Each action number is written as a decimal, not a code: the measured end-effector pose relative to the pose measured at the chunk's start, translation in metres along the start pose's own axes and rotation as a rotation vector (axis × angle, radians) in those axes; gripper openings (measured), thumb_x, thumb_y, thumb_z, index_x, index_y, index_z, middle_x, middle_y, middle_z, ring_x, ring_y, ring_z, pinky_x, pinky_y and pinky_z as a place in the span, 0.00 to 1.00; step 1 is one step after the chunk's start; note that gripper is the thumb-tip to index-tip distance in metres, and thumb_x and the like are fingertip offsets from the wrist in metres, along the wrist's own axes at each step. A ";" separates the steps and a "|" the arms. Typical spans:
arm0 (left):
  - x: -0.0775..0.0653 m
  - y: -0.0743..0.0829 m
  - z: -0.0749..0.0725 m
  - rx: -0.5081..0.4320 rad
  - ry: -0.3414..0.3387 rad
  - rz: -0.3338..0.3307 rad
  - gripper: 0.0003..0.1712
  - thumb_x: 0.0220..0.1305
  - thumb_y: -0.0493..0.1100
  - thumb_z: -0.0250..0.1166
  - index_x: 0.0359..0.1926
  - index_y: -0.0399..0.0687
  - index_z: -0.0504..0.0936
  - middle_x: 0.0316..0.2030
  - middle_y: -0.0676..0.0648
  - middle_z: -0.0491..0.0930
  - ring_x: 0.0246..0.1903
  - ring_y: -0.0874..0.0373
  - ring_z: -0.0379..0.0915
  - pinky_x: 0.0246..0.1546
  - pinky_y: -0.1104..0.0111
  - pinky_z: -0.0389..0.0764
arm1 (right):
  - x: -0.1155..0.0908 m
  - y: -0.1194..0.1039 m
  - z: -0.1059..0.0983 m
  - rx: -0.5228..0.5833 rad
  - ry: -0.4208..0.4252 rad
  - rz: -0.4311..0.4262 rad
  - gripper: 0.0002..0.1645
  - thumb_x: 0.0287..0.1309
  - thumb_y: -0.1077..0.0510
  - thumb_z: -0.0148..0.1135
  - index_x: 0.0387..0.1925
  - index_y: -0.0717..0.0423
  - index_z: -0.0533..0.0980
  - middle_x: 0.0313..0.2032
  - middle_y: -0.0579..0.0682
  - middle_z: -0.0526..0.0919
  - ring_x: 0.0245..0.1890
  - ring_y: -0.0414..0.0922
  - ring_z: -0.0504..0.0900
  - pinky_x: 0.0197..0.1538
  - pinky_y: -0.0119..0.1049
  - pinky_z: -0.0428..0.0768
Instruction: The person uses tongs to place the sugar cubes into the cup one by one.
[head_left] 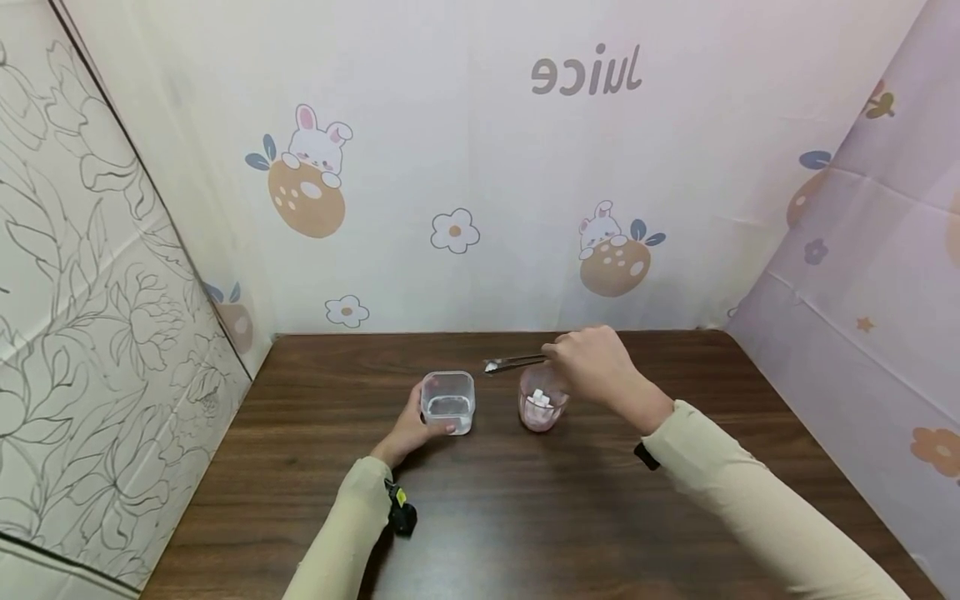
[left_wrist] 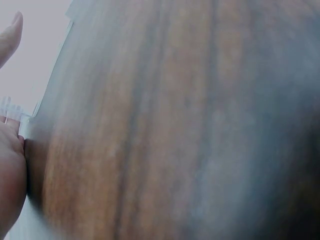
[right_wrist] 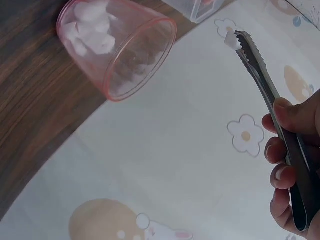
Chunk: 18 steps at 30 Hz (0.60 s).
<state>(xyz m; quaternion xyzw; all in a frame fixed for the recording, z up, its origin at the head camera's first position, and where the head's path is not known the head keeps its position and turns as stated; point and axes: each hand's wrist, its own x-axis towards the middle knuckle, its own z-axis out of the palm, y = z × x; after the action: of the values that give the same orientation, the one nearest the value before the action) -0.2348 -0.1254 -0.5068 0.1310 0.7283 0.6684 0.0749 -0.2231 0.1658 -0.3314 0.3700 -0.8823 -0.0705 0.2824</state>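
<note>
In the head view my left hand holds a clear square plastic container from its left side, with the thumb across the near wall. My right hand grips metal tongs, whose serrated tips pinch a white cube, seen best in the right wrist view. Below the tongs and right hand stands a pink see-through cup with several white cubes inside. The tongs' tips hang between the cup and the container. Only part of the left hand shows in the left wrist view.
A dark wooden table carries the container and the cup. Behind it hangs a pale printed cloth with rabbits and flowers. A patterned panel stands along the left, and more printed cloth along the right.
</note>
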 end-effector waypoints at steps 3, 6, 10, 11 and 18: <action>0.000 0.000 0.000 0.009 -0.003 0.003 0.55 0.48 0.29 0.72 0.71 0.34 0.46 0.68 0.30 0.53 0.63 0.34 0.53 0.62 0.47 0.55 | -0.006 0.005 -0.004 -0.006 -0.004 0.021 0.15 0.41 0.63 0.65 0.12 0.47 0.70 0.09 0.40 0.62 0.09 0.42 0.59 0.12 0.38 0.62; 0.000 0.000 -0.001 0.016 0.000 0.001 0.55 0.48 0.29 0.72 0.71 0.34 0.46 0.68 0.30 0.54 0.63 0.35 0.53 0.62 0.47 0.55 | -0.013 0.010 -0.006 -0.019 -0.008 0.035 0.09 0.44 0.60 0.69 0.16 0.48 0.76 0.10 0.42 0.67 0.08 0.43 0.63 0.12 0.40 0.63; 0.001 0.000 -0.002 0.007 0.006 0.004 0.56 0.48 0.29 0.72 0.71 0.35 0.46 0.68 0.31 0.54 0.64 0.35 0.53 0.62 0.48 0.55 | -0.023 0.017 -0.008 -0.028 -0.012 0.056 0.12 0.43 0.60 0.71 0.15 0.49 0.75 0.10 0.43 0.68 0.08 0.44 0.64 0.12 0.40 0.64; 0.001 0.000 -0.002 0.004 0.007 0.006 0.56 0.48 0.29 0.72 0.71 0.35 0.46 0.68 0.31 0.54 0.64 0.35 0.53 0.62 0.48 0.54 | -0.026 0.018 -0.008 -0.030 -0.012 0.060 0.14 0.42 0.61 0.71 0.14 0.49 0.74 0.09 0.43 0.66 0.08 0.44 0.64 0.12 0.40 0.64; 0.000 0.000 -0.001 0.019 0.003 0.014 0.55 0.48 0.29 0.72 0.71 0.34 0.47 0.68 0.30 0.54 0.64 0.35 0.52 0.62 0.47 0.55 | -0.041 0.024 -0.006 -0.032 -0.012 0.063 0.18 0.43 0.62 0.71 0.12 0.48 0.70 0.09 0.41 0.59 0.08 0.40 0.58 0.11 0.37 0.60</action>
<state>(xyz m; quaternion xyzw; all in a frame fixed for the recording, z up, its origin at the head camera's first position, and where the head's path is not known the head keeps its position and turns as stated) -0.2351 -0.1263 -0.5071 0.1358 0.7338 0.6622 0.0678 -0.2112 0.2119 -0.3371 0.3368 -0.8940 -0.0779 0.2850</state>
